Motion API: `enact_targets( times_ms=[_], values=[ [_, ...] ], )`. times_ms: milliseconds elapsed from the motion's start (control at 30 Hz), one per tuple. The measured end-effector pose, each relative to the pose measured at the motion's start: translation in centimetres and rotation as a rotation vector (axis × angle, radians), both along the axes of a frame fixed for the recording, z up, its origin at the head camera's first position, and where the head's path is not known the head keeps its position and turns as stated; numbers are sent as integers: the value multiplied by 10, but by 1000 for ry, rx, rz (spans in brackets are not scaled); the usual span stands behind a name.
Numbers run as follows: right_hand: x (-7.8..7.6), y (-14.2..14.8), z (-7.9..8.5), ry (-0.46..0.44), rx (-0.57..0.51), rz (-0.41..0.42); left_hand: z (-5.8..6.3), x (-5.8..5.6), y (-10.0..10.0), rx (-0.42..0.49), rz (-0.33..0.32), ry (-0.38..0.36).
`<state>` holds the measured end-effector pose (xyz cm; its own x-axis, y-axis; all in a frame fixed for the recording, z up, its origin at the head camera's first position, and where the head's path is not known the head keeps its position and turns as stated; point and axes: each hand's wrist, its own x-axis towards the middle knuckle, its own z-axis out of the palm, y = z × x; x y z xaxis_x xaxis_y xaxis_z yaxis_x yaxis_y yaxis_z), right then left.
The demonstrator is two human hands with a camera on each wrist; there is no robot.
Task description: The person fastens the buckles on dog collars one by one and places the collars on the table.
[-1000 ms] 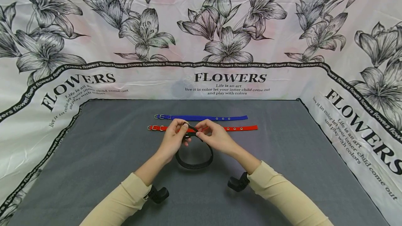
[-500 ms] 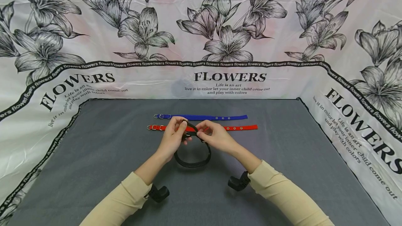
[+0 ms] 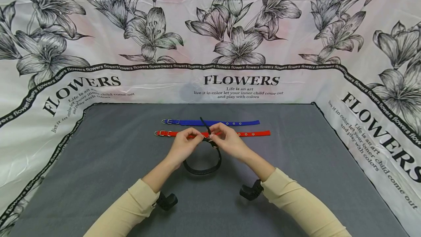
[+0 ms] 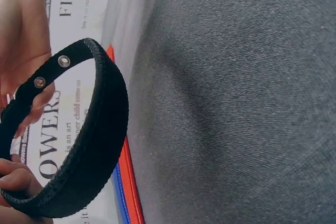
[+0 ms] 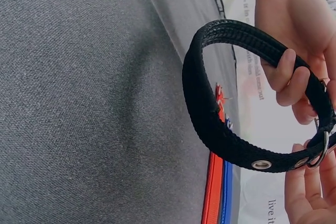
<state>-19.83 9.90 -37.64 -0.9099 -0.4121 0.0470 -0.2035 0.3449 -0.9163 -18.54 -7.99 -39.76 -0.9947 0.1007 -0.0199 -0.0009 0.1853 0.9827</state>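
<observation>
A black dog collar (image 3: 202,172) is bent into a loop and hangs between my two hands above the grey cloth. Its free end (image 3: 203,121) sticks up past the buckle (image 3: 209,140). My left hand (image 3: 183,145) holds the loop at the buckle's left side, thumb and forefinger together. On the other side, my right hand (image 3: 229,142) pinches the strap close to the buckle. Metal eyelets (image 4: 64,61) show on the strap in the left wrist view. A D-ring (image 5: 318,151) shows near the right fingers in the right wrist view; fingers partly hide the buckle.
Behind the hands, a red collar (image 3: 254,134) and a blue collar (image 3: 194,123) lie stretched out side by side on the grey cloth (image 3: 296,156). A flower-printed fabric wall (image 3: 158,87) encloses the back and sides.
The strap's free end, earlier in a small loop held by the left fingers, now points upward. The left hand has shifted right toward the buckle; the right hand moved slightly.
</observation>
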Motion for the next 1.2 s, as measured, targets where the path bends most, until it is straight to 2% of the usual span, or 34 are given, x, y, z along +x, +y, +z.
enact_targets(
  times_ms=[133, 433, 800, 1200],
  values=[
    [9, -2, 13, 7, 0, -9, 0, -2, 1, -29, 6, 3],
    [-7, 3, -15, -1, -5, -28, -4, -3, 4, -36, 29, -7],
    [-7, 4, -19, 12, -26, -20, -2, -4, 6, -60, 27, -55],
    [-6, 4, -17, 4, -20, 20, -6, -6, 5, -76, 25, -36]
  ],
)
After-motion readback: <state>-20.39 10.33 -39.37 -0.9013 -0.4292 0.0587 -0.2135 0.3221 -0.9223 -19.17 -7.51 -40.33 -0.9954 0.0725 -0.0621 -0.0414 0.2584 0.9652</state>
